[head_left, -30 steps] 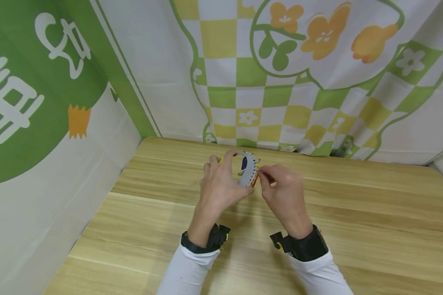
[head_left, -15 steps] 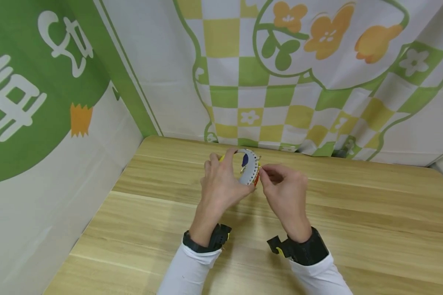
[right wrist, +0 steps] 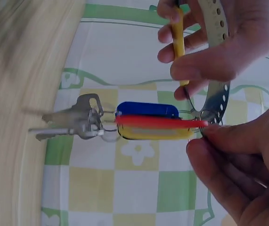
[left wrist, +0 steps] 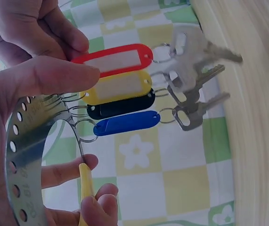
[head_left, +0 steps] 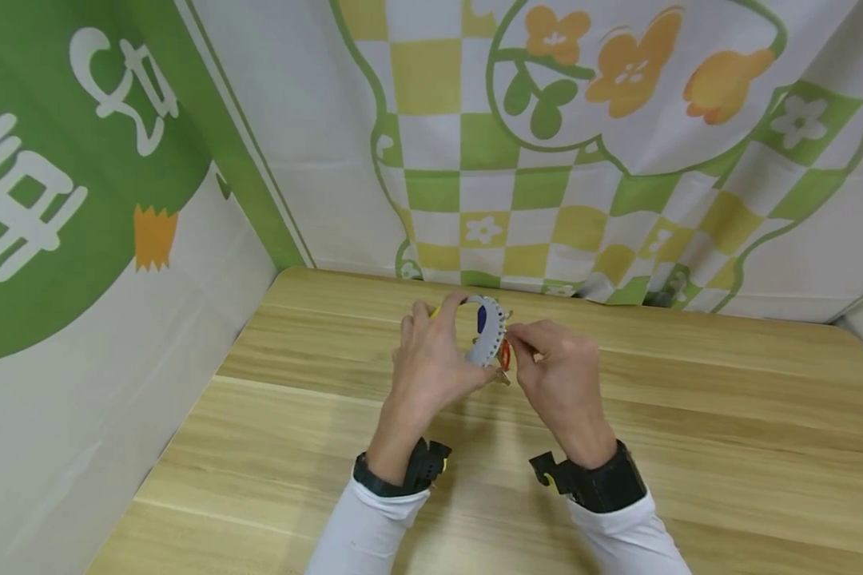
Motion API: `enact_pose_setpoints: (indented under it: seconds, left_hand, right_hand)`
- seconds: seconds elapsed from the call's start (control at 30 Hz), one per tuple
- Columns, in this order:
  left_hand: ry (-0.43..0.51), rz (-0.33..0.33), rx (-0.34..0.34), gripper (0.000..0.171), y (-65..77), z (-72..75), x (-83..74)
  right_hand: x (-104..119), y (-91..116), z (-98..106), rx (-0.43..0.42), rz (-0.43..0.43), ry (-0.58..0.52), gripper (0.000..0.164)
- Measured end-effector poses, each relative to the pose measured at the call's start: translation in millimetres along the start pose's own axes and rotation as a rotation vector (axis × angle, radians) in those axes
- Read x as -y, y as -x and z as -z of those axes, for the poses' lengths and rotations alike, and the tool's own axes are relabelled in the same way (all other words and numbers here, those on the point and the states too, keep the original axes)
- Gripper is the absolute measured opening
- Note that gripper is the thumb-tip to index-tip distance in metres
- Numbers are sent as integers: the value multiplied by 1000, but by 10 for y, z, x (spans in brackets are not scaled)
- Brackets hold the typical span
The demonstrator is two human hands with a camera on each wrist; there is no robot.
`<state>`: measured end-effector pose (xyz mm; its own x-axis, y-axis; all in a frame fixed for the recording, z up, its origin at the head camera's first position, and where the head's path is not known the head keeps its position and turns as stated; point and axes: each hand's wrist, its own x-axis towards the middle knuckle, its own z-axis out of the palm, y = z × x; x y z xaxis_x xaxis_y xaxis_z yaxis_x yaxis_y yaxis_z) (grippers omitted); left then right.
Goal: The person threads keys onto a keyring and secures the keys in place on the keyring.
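Note:
My left hand grips a curved metal key holder with a row of numbered holes; its yellow handle lies by the fingers. Blue, black and yellow key tags hang from it on small split rings, with metal keys at their far ends. Beside them is a red key tag. My right hand pinches the ring end of the red tag between thumb and index finger, right at the holder's holed edge. Fingertips hide whether that ring passes through a hole.
Below the hands lies a wood-grain table. A green, yellow and white patterned cloth hangs behind its far edge, and a green and white cloth at the left. Both wrists wear black straps.
The holder has turned slightly in the left hand. The red tag and a key show more below the right fingertips now. Right thumb and index finger stay at the holder's edge.

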<state>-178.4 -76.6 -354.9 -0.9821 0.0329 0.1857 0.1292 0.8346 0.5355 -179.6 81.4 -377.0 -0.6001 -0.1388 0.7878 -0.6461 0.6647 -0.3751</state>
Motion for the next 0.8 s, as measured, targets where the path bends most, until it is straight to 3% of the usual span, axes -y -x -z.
enact_pose_setpoints:
  seconds: [0.17, 0.3, 0.4, 0.53, 0.8]
  left_hand:
    - [5, 8, -14, 95, -6, -4, 3]
    - [-13, 31, -26, 96, -9, -19, -18]
    - [-28, 36, -34, 97, -9, -31, -32]
    - [-28, 27, -39, 98, -3, -31, -37]
    - [-21, 8, -15, 96, 8, -13, -22]
  right_hand:
    - [10, 0, -17, -16, -88, -48, 9]
    - [63, 4, -52, -94, -201, -54, 9]
    - [95, 5, -67, -130, -226, -24, 7]
    - [76, 6, -62, -113, -181, -3, 4]
    - [-25, 2, -10, -20, -11, -17, 5]
